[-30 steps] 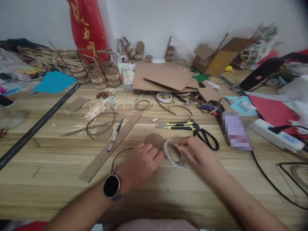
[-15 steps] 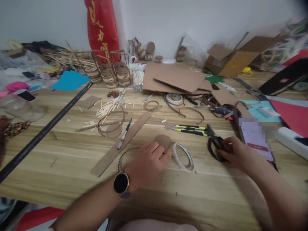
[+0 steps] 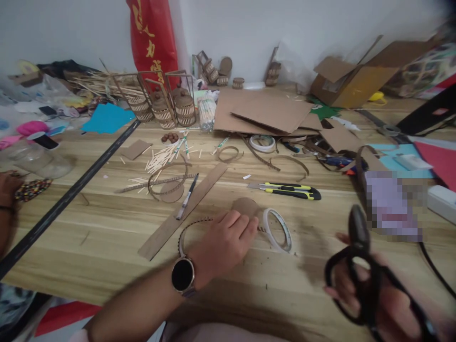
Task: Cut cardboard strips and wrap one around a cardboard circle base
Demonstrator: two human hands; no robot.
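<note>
My right hand (image 3: 384,294) holds a pair of black-handled scissors (image 3: 359,237), raised above the table at the lower right, with fingers through the loops. My left hand (image 3: 224,244) rests low over the table, its fingers bent together on a thin, curved cardboard strip (image 3: 183,232) with a notched edge. The strip shows on both sides of the hand; the exact grip underneath is hidden. Just beyond the fingers lies a round cardboard disc (image 3: 245,205). A roll of white double-sided tape (image 3: 278,230) is right beside the left hand.
A yellow-black utility knife (image 3: 292,191), a pen (image 3: 187,194) and a flat cardboard strip (image 3: 149,247) lie ahead. Small wooden sticks (image 3: 160,159), miniature baskets (image 3: 185,111) and cardboard sheets (image 3: 263,109) are farther back. A phone (image 3: 392,204) lies right; another person's hand (image 3: 9,190) shows left.
My right hand has picked the scissors up from beside the utility knife and brought them toward me and to the right. My left hand stays on the notched strip.
</note>
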